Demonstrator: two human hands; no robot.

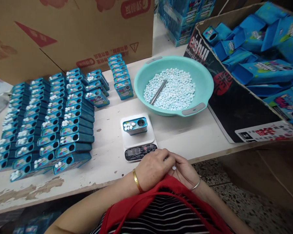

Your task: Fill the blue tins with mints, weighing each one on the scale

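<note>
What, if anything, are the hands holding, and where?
A small white tablet lies on the right hand, at its fingers; the left hand covers them. Grip unclear.

Your left hand (152,169) lies over your right hand (187,174), so most of the right palm is hidden. Only one white tablet (174,168) shows between them, and you cannot tell whether either hand grips it. Your left fingers also cover the near right corner of the scale (136,139), whose display (136,151) is too small to read surely. The rows of tins (46,123) run off the left edge. The cardboard box (70,29) at the far left is cut by the top edge, and the carton of tins (234,97) by the right edge. The metal tool (158,92) in the basin (205,74) lies partly buried in the heap of tablets (178,87).
</note>
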